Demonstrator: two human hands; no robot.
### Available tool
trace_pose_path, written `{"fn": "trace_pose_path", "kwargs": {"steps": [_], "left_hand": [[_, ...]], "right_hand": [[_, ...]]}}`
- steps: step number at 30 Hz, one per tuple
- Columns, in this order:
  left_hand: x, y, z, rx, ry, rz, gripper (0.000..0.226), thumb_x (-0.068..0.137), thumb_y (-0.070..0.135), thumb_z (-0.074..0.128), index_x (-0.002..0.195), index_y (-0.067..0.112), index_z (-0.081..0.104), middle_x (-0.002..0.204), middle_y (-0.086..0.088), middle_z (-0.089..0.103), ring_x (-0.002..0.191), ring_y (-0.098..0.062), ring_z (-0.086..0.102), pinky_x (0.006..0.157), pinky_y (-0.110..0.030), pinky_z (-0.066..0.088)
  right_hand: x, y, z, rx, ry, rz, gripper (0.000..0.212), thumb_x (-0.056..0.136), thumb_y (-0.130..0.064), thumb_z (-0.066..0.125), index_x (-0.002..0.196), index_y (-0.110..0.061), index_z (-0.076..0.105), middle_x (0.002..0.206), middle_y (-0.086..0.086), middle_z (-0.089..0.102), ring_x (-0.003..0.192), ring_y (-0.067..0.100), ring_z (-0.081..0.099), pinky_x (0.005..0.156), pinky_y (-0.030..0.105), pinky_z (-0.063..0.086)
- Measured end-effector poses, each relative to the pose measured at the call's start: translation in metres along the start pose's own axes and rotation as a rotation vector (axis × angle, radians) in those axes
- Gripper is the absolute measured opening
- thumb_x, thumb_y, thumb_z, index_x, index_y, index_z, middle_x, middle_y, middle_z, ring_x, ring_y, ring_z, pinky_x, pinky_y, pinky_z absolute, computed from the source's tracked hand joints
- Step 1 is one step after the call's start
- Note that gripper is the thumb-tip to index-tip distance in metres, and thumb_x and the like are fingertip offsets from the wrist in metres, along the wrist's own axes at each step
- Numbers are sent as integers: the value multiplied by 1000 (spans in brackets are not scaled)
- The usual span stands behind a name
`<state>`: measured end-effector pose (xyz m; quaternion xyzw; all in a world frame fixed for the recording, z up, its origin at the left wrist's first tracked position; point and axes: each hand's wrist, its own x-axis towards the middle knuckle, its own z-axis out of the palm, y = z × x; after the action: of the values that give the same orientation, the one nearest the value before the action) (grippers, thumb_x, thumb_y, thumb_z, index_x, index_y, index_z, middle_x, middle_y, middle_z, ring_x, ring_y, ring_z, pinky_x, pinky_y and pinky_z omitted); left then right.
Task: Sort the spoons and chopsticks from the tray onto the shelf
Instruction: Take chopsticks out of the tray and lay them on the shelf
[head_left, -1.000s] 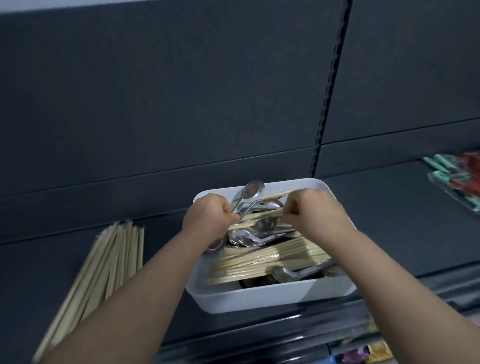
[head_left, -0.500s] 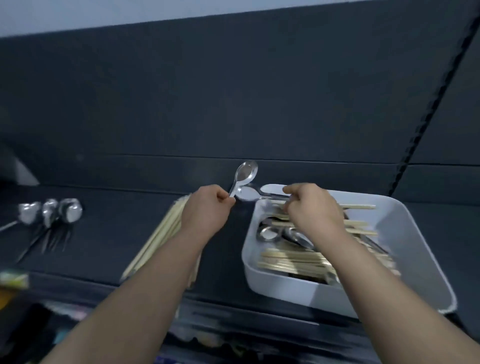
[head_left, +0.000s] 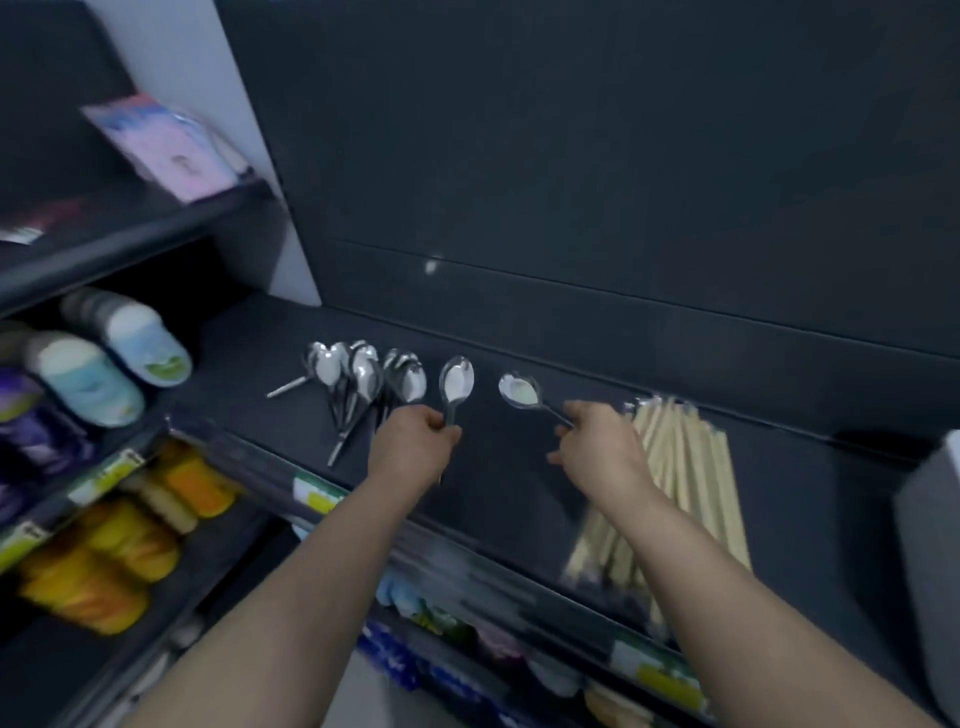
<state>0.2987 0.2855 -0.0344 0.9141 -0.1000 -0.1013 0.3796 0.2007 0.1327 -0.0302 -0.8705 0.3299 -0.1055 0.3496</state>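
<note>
On the far left, a neighbouring shelf unit holds a blurred pink package (head_left: 171, 150) up top, pale blue and white bottles (head_left: 111, 358) lying on their sides below it, and yellow and orange packs (head_left: 130, 540) lower still. The dark shelf (head_left: 519, 499) in front of the person carries a cluster of metal spoons (head_left: 363, 376) toward its left, bowls toward the back wall and handles fanning toward the front edge; one handle sticks out to the left. Just right of that cluster, the left hand (head_left: 413, 449) is clenched around the handle of a spoon in the left hand (head_left: 456, 382), its bowl pointing away from the person and sitting close beside the cluster; whether it touches the shelf cannot be told. A little farther right, the right hand (head_left: 597, 447) pinches the handle end of a second spoon (head_left: 519, 391) between thumb and fingers (head_left: 563, 431), the bowl angled to the left and apart from the other spoon. Immediately right of that hand lies a bundle of pale chopsticks (head_left: 685, 467), laid lengthwise from the back toward the front edge, partly behind the right forearm. At the far right edge, a corner of the white tray (head_left: 935, 519) shows, blurred, its contents out of view. Below the shelf's front edge, blurred packages (head_left: 415, 660) sit on a lower level
</note>
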Motion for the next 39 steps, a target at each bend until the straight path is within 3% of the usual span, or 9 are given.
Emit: {"fn": "trace_pose_path", "kwargs": {"steps": [5, 9, 11, 14, 19, 23, 26, 30, 39], "left_hand": [[59, -53, -52, 79, -29, -30, 28, 91, 24, 60, 65, 17, 52, 70, -9, 63, 79, -28, 61, 72, -32, 47], [91, -77, -72, 138, -100, -33, 14, 93, 25, 60, 87, 14, 65, 93, -10, 67, 90, -28, 61, 81, -33, 48], [103, -83, -74, 157, -123, -18, 18, 93, 25, 60, 101, 10, 67, 101, -9, 68, 96, -27, 62, 81, -31, 47], [117, -89, -73, 200, -163, 15, 15, 94, 25, 58, 100, 13, 66, 103, -7, 67, 99, -26, 62, 79, -29, 47], [132, -91, -69, 241, -176, 71, 25, 94, 28, 57, 114, 14, 62, 110, -5, 66, 101, -24, 60, 84, -32, 49], [135, -82, -70, 264, -107, 152, 27, 94, 25, 54, 119, 19, 61, 111, -2, 66, 102, -25, 60, 75, -29, 44], [130, -67, -67, 312, -132, 263, 14, 93, 21, 51, 93, 20, 65, 90, 2, 67, 91, -24, 62, 67, -31, 47], [111, -45, -49, 375, -170, 411, 20, 93, 24, 56, 108, 20, 68, 106, 2, 68, 105, -22, 60, 83, -34, 51], [19, 42, 29, 413, -288, 667, 23, 93, 21, 54, 113, 24, 67, 114, 4, 67, 111, -21, 59, 87, -32, 50]], "right_hand": [[27, -49, 73, -72, -35, 22, 21, 85, -2, 46, 94, -9, 63, 95, 9, 68, 93, 32, 61, 66, 30, 41], [43, -80, 112, -107, -47, 16, 21, 83, 0, 43, 90, -8, 61, 90, 10, 65, 84, 32, 58, 64, 28, 37], [48, -91, 125, -139, -63, 5, 23, 84, 1, 39, 87, -11, 59, 83, 8, 61, 79, 31, 55, 64, 29, 38], [52, -103, 135, -266, -69, -5, 22, 84, -2, 37, 82, -19, 52, 80, 4, 56, 74, 28, 49, 64, 29, 37], [53, -114, 142, -463, -102, -38, 36, 80, -8, 42, 94, -28, 68, 91, -1, 67, 74, 24, 49, 64, 27, 39], [50, -109, 135, -537, -92, -72, 33, 84, -10, 43, 96, -27, 68, 97, -2, 67, 87, 25, 59, 65, 27, 39], [45, -101, 121, -604, -80, -112, 28, 88, -11, 44, 99, -24, 66, 103, 0, 63, 96, 25, 59, 67, 26, 37], [29, -82, 98, -697, -58, -134, 23, 90, -9, 45, 100, -18, 63, 104, 3, 61, 97, 25, 57, 67, 27, 34], [-41, 8, -11, -701, 146, -28, 28, 91, -17, 46, 111, -26, 64, 111, 0, 64, 105, 25, 59, 74, 30, 39]]}}
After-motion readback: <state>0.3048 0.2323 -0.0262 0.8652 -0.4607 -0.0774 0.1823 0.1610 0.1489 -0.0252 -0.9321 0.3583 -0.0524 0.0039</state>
